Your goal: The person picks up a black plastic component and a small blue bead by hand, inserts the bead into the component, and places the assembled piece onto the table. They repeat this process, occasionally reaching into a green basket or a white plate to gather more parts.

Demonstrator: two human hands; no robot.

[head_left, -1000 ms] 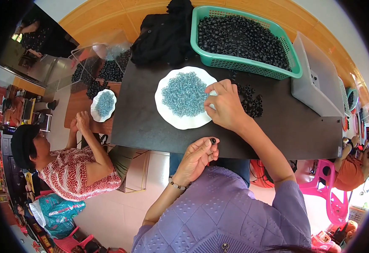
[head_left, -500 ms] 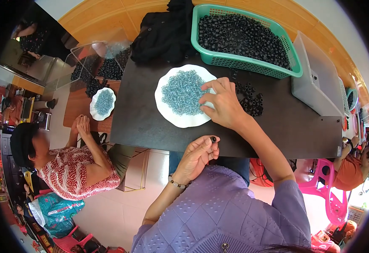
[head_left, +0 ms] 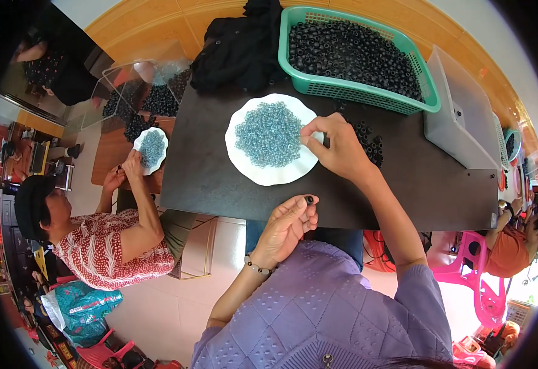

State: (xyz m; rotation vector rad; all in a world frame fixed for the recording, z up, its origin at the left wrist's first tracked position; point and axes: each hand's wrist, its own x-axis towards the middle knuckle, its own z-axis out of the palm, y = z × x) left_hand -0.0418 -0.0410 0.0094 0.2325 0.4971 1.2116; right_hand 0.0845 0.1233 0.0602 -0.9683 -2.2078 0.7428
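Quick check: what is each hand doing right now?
Left hand: pinching a small black ring at its fingertips.
Right hand: fingers pinched at the white plate of blue-grey rings.

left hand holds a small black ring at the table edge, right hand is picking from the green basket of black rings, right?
Not quite. The head view shows the right hand at the rim of the white plate of blue-grey beads, not in the green basket. The left hand does hold a small black ring at the table edge.

A dark table (head_left: 232,184) stands on a pale tiled floor (head_left: 158,307), with pink plastic chairs (head_left: 466,277) at right.
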